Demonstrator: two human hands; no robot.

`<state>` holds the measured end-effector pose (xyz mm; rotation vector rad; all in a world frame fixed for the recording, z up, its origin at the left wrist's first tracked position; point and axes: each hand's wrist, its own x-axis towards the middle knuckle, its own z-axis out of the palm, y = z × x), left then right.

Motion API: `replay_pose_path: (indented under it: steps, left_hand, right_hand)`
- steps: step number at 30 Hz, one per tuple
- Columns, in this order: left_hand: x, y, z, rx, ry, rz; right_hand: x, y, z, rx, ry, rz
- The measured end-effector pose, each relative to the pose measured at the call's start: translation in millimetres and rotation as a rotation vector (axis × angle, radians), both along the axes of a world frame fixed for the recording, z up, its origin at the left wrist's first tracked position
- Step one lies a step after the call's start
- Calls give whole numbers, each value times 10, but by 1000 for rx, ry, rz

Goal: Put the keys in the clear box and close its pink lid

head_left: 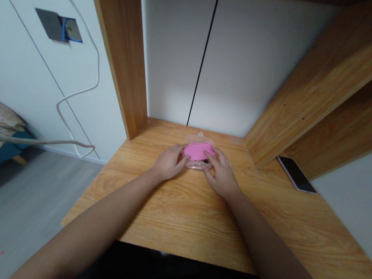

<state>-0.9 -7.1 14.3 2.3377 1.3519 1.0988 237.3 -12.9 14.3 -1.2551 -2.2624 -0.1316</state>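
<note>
Two hands at it: left hand (170, 162) and right hand (221, 173) half-closed, fingers (212, 155) pressed on either side of a pink oval box (196, 151), holding it lightly on the surface, not lifted. Box sits on clear plastic wrap (196, 165); can't tell what's inside box. All this is nr back edge of wooden desk (161, 214), roughly centred. Risk: slick plastic could slide under fingers, letting box skid or tip. Phone (295, 173) lies twd R edge, well apart.
</note>
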Motion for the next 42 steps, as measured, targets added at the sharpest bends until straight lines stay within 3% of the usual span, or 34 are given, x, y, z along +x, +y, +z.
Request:
replay_pose_path:
  steps: [11,42]
  left_hand:
    - [5,4,-11,-10,6,-2]
    - [7,9,-67,-28,5,-27]
  right_hand:
    - [7,-11,60,59,113,27]
    - [45,59,-17,106,207,62]
